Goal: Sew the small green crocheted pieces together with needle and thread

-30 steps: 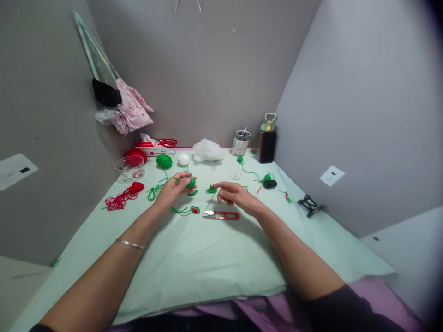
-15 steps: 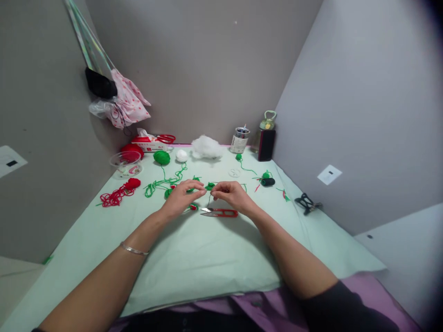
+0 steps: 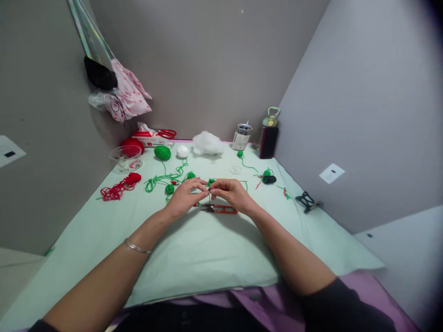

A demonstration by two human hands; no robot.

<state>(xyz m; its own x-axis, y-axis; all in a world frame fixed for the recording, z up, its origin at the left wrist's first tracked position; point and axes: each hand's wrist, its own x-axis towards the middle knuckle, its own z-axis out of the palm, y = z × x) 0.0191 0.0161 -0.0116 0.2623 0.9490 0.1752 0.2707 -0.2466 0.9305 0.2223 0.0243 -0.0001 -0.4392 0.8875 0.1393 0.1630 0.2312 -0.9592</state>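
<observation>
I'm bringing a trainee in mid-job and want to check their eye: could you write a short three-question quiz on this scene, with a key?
1. True or false: the white stuffing lies to the left of the metal tin.
2. Which tool lies nearest the right hand? A) black clip; B) large scissors; C) red snips.
3. Fill in: the leftmost yarn tangle is mostly coloured ____.

Key: 1 true; 2 C; 3 red.

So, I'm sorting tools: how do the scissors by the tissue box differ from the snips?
The scissors have rounded finger loops; the snips a narrow, frame-like handle. The scissors lie at the back by the tissue box; the snips nearer the person. Both show red handles.
</observation>
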